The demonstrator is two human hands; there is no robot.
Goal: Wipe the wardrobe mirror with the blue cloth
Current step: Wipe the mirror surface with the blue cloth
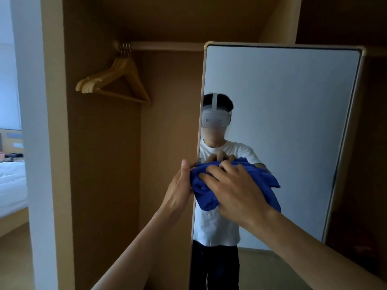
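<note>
The wardrobe mirror (282, 114) is a tall glass panel in a thin pale frame, swung out from the wardrobe on the right. My right hand (232, 189) presses a bunched blue cloth (204, 194) against the glass near its left edge, at mid height, with the fingers spread over the cloth. My left hand (180, 185) grips the mirror's left edge beside the cloth, thumb up on the near side, fingers hidden behind the frame. The glass reflects a person in a white shirt and the same cloth.
The open wardrobe bay (125, 164) lies left of the mirror, with several wooden hangers (117, 80) on a rail near the top. A white wall edge (35, 143) stands at the far left, and a bed (12, 185) shows beyond it.
</note>
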